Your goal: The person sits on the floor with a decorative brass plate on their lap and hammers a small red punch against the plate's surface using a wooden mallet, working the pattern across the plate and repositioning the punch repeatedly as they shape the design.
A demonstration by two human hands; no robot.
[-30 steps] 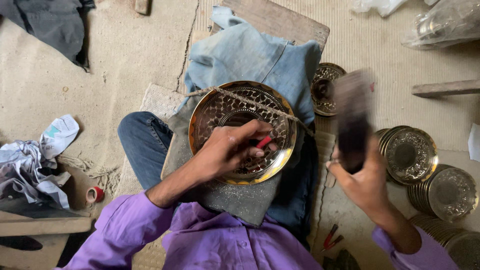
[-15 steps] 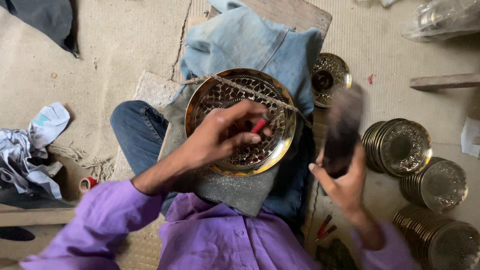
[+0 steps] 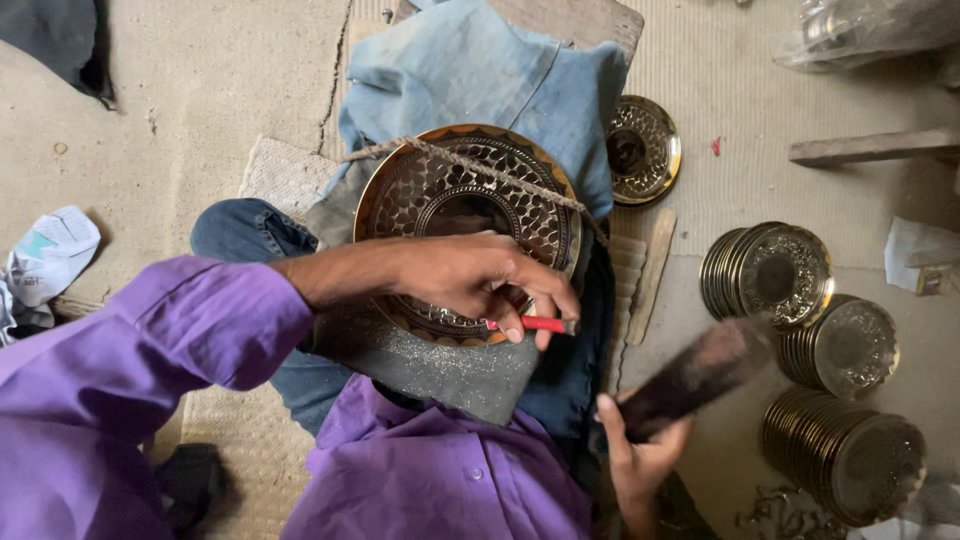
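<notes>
The left hand [image 3: 470, 280] lies across the lower half of a round brass plate [image 3: 465, 205], its fingers curled and pinching a thin tool with a red handle [image 3: 535, 324], whose tip points right at the plate's lower right rim. The right hand [image 3: 640, 460] is closed around the lower end of a dark, blurred mallet [image 3: 695, 375], which slants up and to the right, clear of the plate and well beside it.

The plate is patterned all over with small cut marks and has a darker ring in its middle. It rests tilted on the person's lap, on a grey pad [image 3: 440, 365] that covers the jeans [image 3: 240, 240]. A length of rough rope [image 3: 480, 170] crosses the plate's upper part. Behind the plate lies a crumpled pale blue cloth [image 3: 480, 70].

On the floor [image 3: 180, 90] to the right, a smaller brass dish [image 3: 643, 150] sits beside the blue cloth, and a flat wooden stick [image 3: 652, 272] lies just below it. Further right stand three stacks of brass plates [image 3: 810, 350], leaning on one another. A wooden slat [image 3: 870, 147] lies near the right edge, and a white rag [image 3: 45, 260] lies at the far left. Purple sleeves [image 3: 130, 380] fill the near foreground.
</notes>
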